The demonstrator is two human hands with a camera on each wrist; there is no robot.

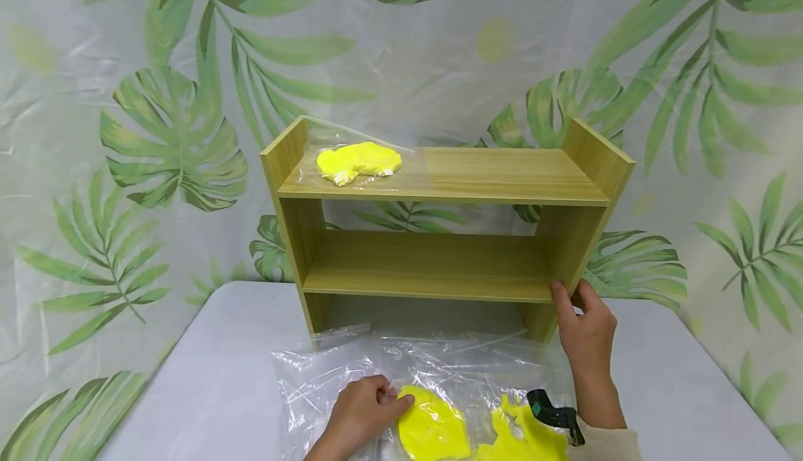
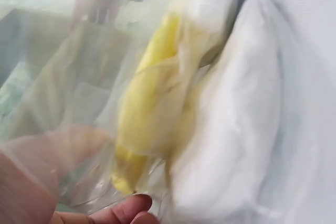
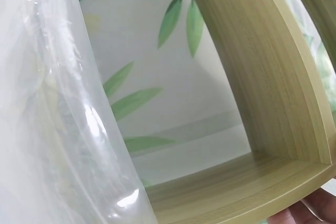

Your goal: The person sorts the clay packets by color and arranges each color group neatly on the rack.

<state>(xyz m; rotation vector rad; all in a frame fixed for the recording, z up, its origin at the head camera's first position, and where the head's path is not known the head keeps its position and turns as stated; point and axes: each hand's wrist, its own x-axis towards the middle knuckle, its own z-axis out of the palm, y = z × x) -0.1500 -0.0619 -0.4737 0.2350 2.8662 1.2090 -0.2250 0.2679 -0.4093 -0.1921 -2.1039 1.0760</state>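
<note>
A small wooden shelf (image 1: 433,266) stands on the table. At its lower right my right hand (image 1: 588,332) grips the side panel, thumb in front near the middle board; in the right wrist view its fingers (image 3: 310,208) show at the board's corner. My left hand (image 1: 360,412) pinches a clear plastic bag (image 1: 332,370) beside a flat yellow lump (image 1: 433,425), thumb over the lump's left edge. The left wrist view is blurred, with a yellow shape (image 2: 147,103) and a white bulging one (image 2: 236,114) near the fingers. Further right lies a ragged yellow piece (image 1: 523,436), cut off by the frame.
On the shelf's top board lies another clear bag with a yellow lump (image 1: 360,161) inside, toward the left. The white table (image 1: 207,370) extends to both sides. A leaf-patterned sheet (image 1: 439,49) hangs behind. A black device (image 1: 555,412) sits at the right wrist.
</note>
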